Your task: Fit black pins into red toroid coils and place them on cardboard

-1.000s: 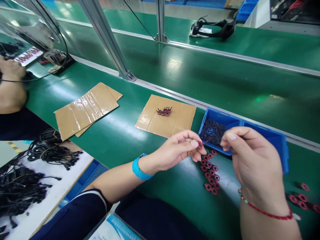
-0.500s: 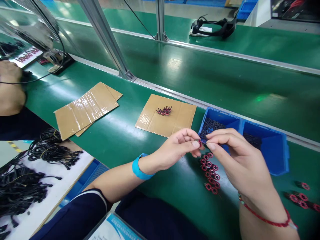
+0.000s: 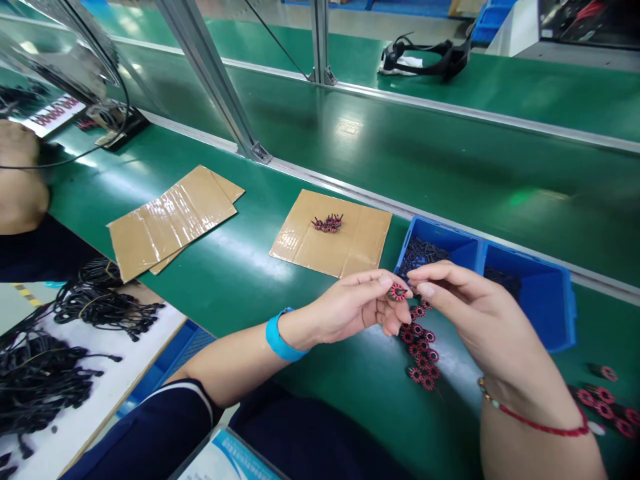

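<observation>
My left hand (image 3: 357,303), with a blue band at the wrist, pinches one red and black ring-shaped part (image 3: 397,292) between thumb and fingers. Close to its right side is my right hand (image 3: 470,310), thumb and index finger pinched near the ring; whatever they hold is too small to make out. Below the hands, a cluster of similar red rings (image 3: 423,353) lies on the green table. A few more rings with black pieces sticking up sit on a cardboard sheet (image 3: 295,230). Small dark pieces fill part of a blue bin (image 3: 550,300) behind my right hand.
Other cardboard sheets (image 3: 170,220) lie to the left. Bundled black cables (image 3: 50,373) rest on a white surface at the lower left. More red rings (image 3: 603,400) are at the far right. A metal post (image 3: 213,80) rises at the table's back rail. Another person's arm (image 3: 20,180) is at the left edge.
My left hand has turned so that the ring's face shows, and its fingers have dropped slightly. My right fingertips have parted a little from the ring.
</observation>
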`<state>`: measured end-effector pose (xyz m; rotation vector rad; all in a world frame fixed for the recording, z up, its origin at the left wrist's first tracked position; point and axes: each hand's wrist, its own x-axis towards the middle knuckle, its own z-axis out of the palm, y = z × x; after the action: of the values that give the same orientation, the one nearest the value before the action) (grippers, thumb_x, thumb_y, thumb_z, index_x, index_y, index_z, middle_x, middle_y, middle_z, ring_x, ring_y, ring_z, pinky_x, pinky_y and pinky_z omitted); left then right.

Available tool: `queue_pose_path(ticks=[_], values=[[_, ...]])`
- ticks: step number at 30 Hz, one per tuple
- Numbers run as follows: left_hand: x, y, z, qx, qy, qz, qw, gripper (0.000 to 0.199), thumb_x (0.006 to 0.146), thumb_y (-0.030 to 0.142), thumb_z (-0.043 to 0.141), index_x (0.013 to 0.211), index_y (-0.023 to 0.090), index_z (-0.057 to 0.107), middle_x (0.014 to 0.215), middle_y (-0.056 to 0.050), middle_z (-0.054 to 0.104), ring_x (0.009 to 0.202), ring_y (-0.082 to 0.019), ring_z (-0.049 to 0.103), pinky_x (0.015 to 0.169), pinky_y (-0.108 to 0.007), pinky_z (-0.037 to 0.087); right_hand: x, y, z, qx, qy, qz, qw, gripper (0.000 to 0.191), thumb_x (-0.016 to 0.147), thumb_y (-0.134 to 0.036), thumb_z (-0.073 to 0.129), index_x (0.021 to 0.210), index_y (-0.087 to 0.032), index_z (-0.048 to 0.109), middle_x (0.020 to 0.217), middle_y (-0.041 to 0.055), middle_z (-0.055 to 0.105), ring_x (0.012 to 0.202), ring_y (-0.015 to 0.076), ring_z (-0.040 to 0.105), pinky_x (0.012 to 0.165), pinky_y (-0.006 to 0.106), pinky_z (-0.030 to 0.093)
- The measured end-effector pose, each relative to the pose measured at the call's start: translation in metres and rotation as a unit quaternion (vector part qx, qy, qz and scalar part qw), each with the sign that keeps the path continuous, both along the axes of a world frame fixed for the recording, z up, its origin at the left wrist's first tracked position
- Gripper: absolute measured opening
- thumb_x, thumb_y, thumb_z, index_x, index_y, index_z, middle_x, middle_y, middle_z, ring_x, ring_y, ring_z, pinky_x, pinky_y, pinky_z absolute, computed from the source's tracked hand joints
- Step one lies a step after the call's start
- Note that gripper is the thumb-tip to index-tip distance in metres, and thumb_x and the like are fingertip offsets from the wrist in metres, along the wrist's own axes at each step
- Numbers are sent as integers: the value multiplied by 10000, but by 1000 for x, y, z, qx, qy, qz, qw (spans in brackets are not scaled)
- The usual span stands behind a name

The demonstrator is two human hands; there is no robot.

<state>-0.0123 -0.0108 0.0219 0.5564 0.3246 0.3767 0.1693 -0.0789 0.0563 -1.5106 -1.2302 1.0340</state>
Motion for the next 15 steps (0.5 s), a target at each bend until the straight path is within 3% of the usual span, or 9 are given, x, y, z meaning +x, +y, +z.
queue_pose_path(ticks=[4, 8, 12, 15], values=[[1, -1, 1, -2, 15, -4, 1000, 339, 894, 468, 704, 920, 134, 651, 742, -44, 721, 566, -104, 648, 579, -231, 495, -5, 0, 0, 14, 16, 29, 999, 99, 912, -358, 713, 945, -279, 762, 928, 13, 682, 840, 159, 656, 757, 300, 542], [1, -2, 2, -13, 31, -12, 999, 339, 888, 468, 708, 909, 134, 654, 730, -46, 717, 566, -104, 639, 577, -233, 483, -7, -3, 2, 71, -88, 29, 993, 97, 931, -298, 679, 855, -267, 731, 892, 14, 668, 827, 167, 633, 755, 311, 518], [2, -2, 0, -34, 51, 6, 998, 281, 901, 419, 697, 929, 141, 673, 706, -39, 702, 571, -101, 619, 565, -228, 459, 1, 0, -2, 161, -202, -106, 960, 81, 939, -280, 657, 888, -262, 717, 918, 27, 685, 878, 193, 638, 804, 338, 510], [5, -1, -3, -58, 57, 29, 996, 227, 910, 362, 684, 904, 136, 668, 725, -46, 711, 583, -98, 623, 578, -226, 464, 13, 9, -17, 149, -271, -160, 937, 124, 954, -311, 618, 920, -242, 715, 917, 41, 709, 860, 207, 657, 794, 358, 513]])
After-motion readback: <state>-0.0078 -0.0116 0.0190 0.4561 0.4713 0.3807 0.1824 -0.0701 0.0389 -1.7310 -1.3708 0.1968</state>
